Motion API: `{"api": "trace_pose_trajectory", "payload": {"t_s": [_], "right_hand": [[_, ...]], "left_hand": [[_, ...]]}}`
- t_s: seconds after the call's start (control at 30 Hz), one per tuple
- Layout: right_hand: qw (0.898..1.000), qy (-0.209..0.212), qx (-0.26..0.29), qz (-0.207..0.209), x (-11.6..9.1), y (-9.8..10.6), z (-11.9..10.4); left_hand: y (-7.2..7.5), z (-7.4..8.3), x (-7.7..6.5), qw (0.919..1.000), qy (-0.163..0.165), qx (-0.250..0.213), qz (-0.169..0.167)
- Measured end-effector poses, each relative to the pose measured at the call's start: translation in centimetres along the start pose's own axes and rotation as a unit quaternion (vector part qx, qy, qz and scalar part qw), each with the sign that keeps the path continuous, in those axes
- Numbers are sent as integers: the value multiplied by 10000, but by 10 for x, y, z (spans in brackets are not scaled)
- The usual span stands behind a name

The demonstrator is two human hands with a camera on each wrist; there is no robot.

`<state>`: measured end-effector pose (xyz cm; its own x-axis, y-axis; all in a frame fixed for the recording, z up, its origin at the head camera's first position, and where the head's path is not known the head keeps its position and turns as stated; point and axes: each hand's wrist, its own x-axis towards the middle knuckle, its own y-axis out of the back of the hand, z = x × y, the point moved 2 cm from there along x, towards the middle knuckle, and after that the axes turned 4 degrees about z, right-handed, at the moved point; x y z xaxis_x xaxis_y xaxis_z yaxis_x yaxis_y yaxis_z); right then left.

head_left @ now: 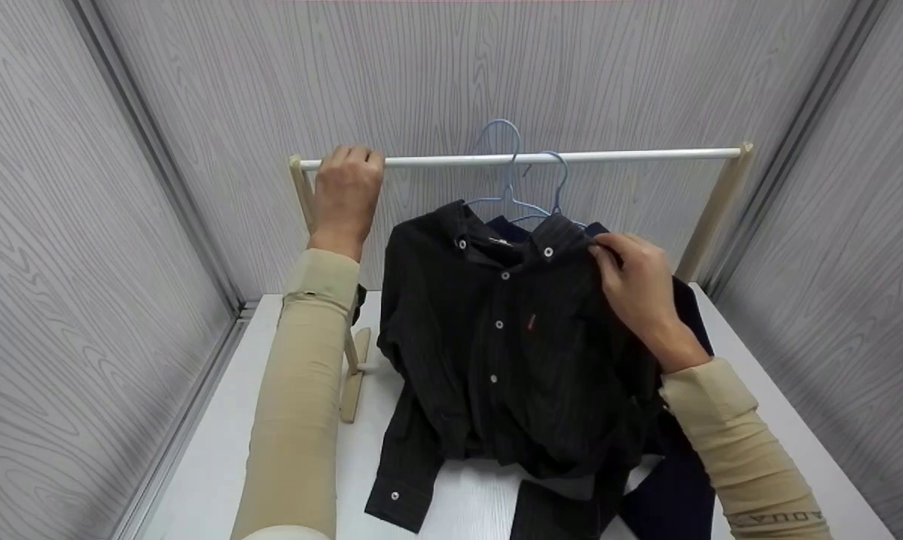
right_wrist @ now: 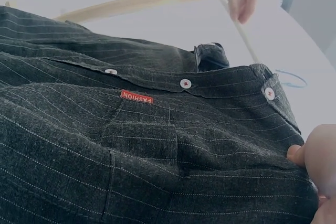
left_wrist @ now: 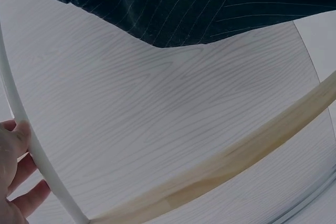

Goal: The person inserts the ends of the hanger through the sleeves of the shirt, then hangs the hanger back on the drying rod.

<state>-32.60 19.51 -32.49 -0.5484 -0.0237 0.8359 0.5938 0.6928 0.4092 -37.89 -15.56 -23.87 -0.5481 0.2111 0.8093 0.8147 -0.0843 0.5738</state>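
Observation:
A dark pinstriped button-up shirt (head_left: 451,322) hangs on a light blue hanger (head_left: 508,191) hooked over the white rail (head_left: 631,156). My right hand (head_left: 639,281) pinches the shirt at its shoulder, beside the collar. In the right wrist view, thumb and fingers hold the cloth (right_wrist: 236,182) near a white collar button (right_wrist: 269,94); a red label (right_wrist: 136,97) shows on the chest. My left hand (head_left: 349,191) grips the rail near its left end, fingers curled over the bar; the left wrist view shows the hand (left_wrist: 18,171) round the rail (left_wrist: 47,174).
Behind the shirt hangs a navy garment (head_left: 673,480) on a second blue hanger (head_left: 560,184). The rack has wooden side posts (head_left: 710,210) and a wooden foot (head_left: 355,375) on the white table (head_left: 219,450). Wood-grain panels (head_left: 421,75) enclose the back and sides.

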Motion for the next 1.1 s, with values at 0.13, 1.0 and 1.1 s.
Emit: {"api": "trace_pose_trajectory", "payload": {"t_s": [0.13,1.0,1.1], "right_hand": [[9999,-60,-65,-81,-2,-7,4],[9970,-508,37,-585,-42,-7,15],[9971,-549,10,-527,-48,-1,15]], "left_hand": [[-1,1,0,10000,19,10,17],[-6,0,-5,9995,33,-203,247],[-7,1,-7,9993,12,-140,338]]}}
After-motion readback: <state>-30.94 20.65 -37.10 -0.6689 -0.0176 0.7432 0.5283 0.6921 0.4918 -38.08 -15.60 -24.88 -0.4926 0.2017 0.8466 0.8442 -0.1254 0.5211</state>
